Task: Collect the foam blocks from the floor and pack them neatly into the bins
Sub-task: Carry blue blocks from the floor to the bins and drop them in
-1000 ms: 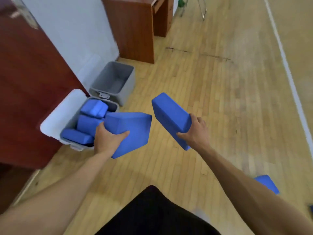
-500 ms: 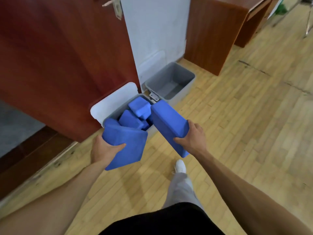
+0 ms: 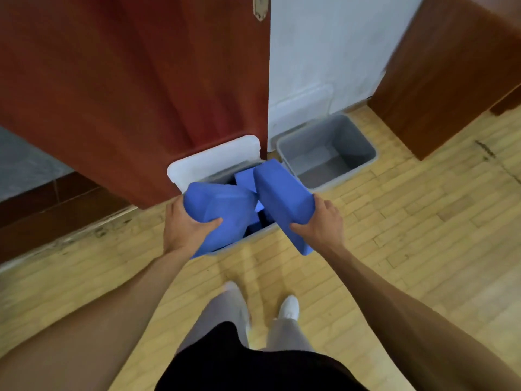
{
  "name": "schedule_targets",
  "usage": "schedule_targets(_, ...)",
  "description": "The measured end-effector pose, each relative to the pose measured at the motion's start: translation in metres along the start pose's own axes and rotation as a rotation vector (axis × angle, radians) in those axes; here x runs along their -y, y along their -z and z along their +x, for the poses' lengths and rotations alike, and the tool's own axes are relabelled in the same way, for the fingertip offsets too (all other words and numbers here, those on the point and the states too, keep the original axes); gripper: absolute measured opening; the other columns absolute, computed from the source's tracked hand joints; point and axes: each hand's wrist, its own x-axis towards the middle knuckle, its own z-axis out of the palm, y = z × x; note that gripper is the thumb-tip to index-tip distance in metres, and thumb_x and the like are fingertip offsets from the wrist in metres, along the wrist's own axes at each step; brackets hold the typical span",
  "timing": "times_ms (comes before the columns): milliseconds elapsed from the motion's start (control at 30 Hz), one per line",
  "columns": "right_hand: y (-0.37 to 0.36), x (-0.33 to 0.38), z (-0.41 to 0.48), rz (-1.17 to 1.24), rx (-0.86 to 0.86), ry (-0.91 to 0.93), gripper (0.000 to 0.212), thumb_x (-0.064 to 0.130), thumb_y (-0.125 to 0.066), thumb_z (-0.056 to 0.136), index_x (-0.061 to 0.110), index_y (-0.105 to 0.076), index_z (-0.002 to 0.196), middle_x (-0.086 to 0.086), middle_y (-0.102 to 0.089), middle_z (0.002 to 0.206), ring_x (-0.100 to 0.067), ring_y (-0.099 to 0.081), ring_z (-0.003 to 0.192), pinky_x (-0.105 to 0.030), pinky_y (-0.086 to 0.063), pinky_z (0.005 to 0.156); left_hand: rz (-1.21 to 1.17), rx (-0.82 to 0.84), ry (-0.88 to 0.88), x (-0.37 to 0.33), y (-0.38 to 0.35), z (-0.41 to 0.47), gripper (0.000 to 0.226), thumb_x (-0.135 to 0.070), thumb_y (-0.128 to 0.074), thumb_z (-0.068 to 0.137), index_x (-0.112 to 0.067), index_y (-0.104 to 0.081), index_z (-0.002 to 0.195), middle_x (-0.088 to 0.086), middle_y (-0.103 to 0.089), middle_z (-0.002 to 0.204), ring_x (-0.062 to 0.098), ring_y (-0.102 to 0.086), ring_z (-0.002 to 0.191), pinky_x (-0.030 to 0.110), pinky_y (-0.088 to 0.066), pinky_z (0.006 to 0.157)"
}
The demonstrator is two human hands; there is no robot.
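Now each hand grips one blue foam block, left hand (image 3: 188, 225) on the left block (image 3: 222, 214) and right hand (image 3: 321, 222) on the right block (image 3: 282, 196), over the bin (image 3: 225, 251).

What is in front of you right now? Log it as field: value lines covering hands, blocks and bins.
left hand: grips a blue foam block over the near bin
right hand: grips a second blue block, tilted, over the same bin
near bin: grey, white lid open, packed blocks inside
far bin: grey, no blocks visible inside
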Motion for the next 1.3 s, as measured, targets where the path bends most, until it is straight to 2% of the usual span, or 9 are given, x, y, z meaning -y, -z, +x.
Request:
schedule_targets(200,-0.030,0.062,0.079,-0.074,0.110,0.034,0.082,0.048,-0.072,0.066,0.018,-0.042,0.136,-0.005,-0.056,0.121,-0.026,-0.053,0.108,-0.043,-0.048,0.091,-0.015,-0.033,0.265,0.042,0.007,0.083,0.089,-0.036,-0.089,0.059,-0.024,-0.043,0.134,0.010,-0.034,0.136,0.032,-0.044,0.121,0.045,-0.045,0.096)
schedule_targets(367,-0.064,0.122,0.145,-0.077,0.205,-0.057,0.082,0.049,-0.073,0.063,0.018,-0.043,0.133,-0.005,-0.055,0.122,-0.026,-0.055,0.106,-0.046,-0.052,0.087,-0.101,-0.006,0.535,0.066,0.009,0.162,0.094,-0.042,-0.086,0.064,-0.013,-0.039,0.139,0.014,-0.032,0.136,0.036,-0.045,0.120,0.047,-0.048,0.091)
schedule_targets(533,-0.116,0.138,0.204,0.214,0.161,-0.250,0.081,0.035,-0.080,0.067,0.008,-0.039,0.132,-0.008,-0.052,0.123,-0.027,-0.055,0.109,-0.040,-0.049,0.088,-0.282,-0.037,0.761,0.101,-0.019,0.221,0.096,-0.066,-0.077,0.054,-0.006,-0.054,0.125,0.013,-0.059,0.124,0.035,-0.059,0.108,0.046,-0.052,0.089)
schedule_targets(667,-0.162,0.120,0.250,0.502,0.097,-0.550,0.071,0.040,-0.078,0.073,0.007,-0.043,0.126,-0.007,-0.051,0.121,-0.024,-0.054,0.105,-0.039,-0.047,0.091,-0.393,0.010,0.889,0.138,-0.068,0.251,0.110,-0.080,-0.068,0.035,-0.009,-0.059,0.118,0.010,-0.066,0.114,0.032,-0.065,0.097,0.044,-0.057,0.081)
schedule_targets(800,-0.216,0.083,0.298,0.673,0.200,-0.743,0.052,0.050,-0.074,0.072,0.011,-0.059,0.102,-0.008,-0.065,0.109,-0.024,-0.064,0.092,-0.043,-0.056,0.086,-0.526,0.077,0.944,0.158,-0.125,0.271,0.071,-0.058,-0.073,0.073,-0.012,-0.056,0.125,0.004,-0.062,0.113,0.027,-0.064,0.096,0.039,-0.056,0.076)
schedule_targets(967,-0.287,0.045,0.329,0.645,0.288,-0.704,0.032,0.053,-0.070,0.076,0.023,-0.061,0.082,-0.003,-0.067,0.099,-0.023,-0.066,0.092,-0.045,-0.058,0.084,-0.628,0.085,1.039,0.194,-0.209,0.282,0.065,-0.058,-0.063,0.082,-0.017,-0.050,0.131,0.009,-0.064,0.115,0.026,-0.067,0.091,0.029,-0.054,0.065)
schedule_targets(1100,-0.338,0.016,0.342,0.609,0.253,-0.675,0.039,0.063,-0.063,0.073,0.025,-0.063,0.077,0.000,-0.068,0.092,-0.023,-0.066,0.090,-0.046,-0.056,0.086,-0.646,0.108,1.084,0.224,-0.264,0.293,0.066,-0.064,-0.059,0.081,-0.014,-0.049,0.123,0.013,-0.066,0.108,0.026,-0.070,0.085,0.032,-0.056,0.063)
schedule_targets(1233,-0.364,-0.004,0.351,0.499,0.133,-0.596,0.050,0.064,-0.058,0.080,0.020,-0.070,0.100,-0.001,-0.069,0.098,-0.018,-0.062,0.086,-0.033,-0.049,0.079,-0.533,0.189,1.076,0.247,-0.303,0.300,0.067,-0.065,-0.057,0.081,-0.002,-0.057,0.104,0.017,-0.071,0.087,0.027,-0.071,0.076,0.034,-0.055,0.065)
schedule_targets(1300,-0.369,-0.007,0.352,0.468,0.114,-0.528,0.052,0.067,-0.056,0.077,0.023,-0.069,0.101,0.003,-0.069,0.094,-0.017,-0.063,0.085,-0.038,-0.053,0.082,-0.490,0.184,1.093,0.249,-0.314,0.297,0.065,-0.066,-0.056,0.082,-0.002,-0.059,0.094,0.016,-0.071,0.081,0.027,-0.070,0.071,0.033,-0.053,0.061)
